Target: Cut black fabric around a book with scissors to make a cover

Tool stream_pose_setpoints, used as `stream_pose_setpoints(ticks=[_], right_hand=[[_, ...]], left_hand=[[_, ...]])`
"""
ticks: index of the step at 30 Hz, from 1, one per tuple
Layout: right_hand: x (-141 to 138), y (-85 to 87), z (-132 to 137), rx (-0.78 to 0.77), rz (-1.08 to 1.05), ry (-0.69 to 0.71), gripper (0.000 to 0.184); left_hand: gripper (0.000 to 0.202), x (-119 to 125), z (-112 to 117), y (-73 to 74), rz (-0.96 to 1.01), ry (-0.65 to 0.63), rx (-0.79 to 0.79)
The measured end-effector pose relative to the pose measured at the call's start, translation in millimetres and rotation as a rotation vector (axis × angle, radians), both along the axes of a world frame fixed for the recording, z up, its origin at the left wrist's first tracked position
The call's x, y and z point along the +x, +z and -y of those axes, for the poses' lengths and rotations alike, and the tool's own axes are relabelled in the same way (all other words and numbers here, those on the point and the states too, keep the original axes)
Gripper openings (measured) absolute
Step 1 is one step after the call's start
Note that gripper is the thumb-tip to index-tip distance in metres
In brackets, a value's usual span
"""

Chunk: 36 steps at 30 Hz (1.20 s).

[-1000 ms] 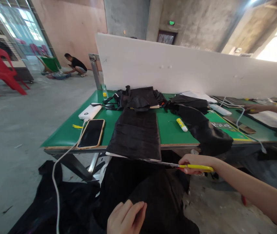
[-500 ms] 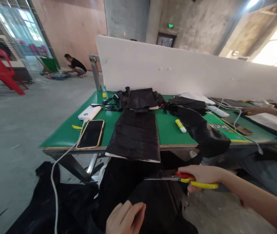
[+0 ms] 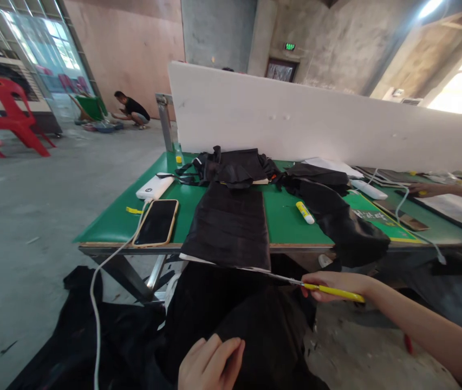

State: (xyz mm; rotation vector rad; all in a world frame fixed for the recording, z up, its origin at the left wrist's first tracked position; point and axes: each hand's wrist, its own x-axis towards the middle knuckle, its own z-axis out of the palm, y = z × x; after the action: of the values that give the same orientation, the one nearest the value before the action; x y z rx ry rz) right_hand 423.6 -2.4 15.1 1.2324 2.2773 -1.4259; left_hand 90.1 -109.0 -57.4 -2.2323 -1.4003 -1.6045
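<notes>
My right hand [image 3: 328, 285] is closed round the handles of a pair of scissors [image 3: 287, 279]. The yellow handle shows, and the blades point left, level with the front edge of a black-covered book [image 3: 231, 225] overhanging the table. Low in the view, my left hand [image 3: 210, 360] has its fingers curled and pressed together on black cloth [image 3: 251, 330] in my lap; the exact grip is partly hidden. Crumpled black cloth [image 3: 234, 167] lies behind the book, and more black fabric [image 3: 344, 219] hangs over the table edge on the right.
On the green table [image 3: 112, 222] are a phone [image 3: 156, 222], a white power bank [image 3: 155, 187] with a cable, and a glue stick [image 3: 304, 213]. A white board [image 3: 295, 116] stands along the back. Another person's hand [image 3: 421, 189] is at the far right. A person [image 3: 133, 108] crouches far left.
The scissors have risen slightly and turned, so their blades now sit near the book's front edge instead of over the lap cloth. My left hand has stayed almost still.
</notes>
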Motion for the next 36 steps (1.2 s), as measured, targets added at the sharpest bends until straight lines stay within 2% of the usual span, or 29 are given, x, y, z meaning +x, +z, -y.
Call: stream_pose_setpoints(ticks=[7, 15, 25, 27, 31, 36], right_hand=[[-15.0, 1.2, -10.3, 0.012, -0.026, 0.019, 0.052], [-20.5, -3.1, -17.3, -0.083, 0.043, -0.113, 0.046], [-24.6, -9.0, -9.5, -0.082, 0.093, -0.230, 0.043], [-27.4, -11.0, -5.5, -0.060, 0.093, -0.212, 0.041], [-32.6, -7.9, 5.7, 0.085, 0.075, -0.109, 0.037], [-26.0, 4.3, 18.9, -0.057, 0.009, 0.033, 0.046]], left_hand=[[0.008, 0.1, -1.4, 2.9, 0.003, -0.014, -0.010], [0.009, -1.5, -2.8, 6.5, 0.002, -0.041, -0.008], [0.009, -0.9, -3.9, 7.3, 0.007, -0.048, -0.022], [0.009, -1.4, -3.8, 6.7, 0.008, -0.048, -0.029], [0.009, -1.8, -3.5, 6.2, 0.001, -0.051, -0.032], [0.008, -1.6, -3.3, 6.0, 0.007, -0.044, -0.030]])
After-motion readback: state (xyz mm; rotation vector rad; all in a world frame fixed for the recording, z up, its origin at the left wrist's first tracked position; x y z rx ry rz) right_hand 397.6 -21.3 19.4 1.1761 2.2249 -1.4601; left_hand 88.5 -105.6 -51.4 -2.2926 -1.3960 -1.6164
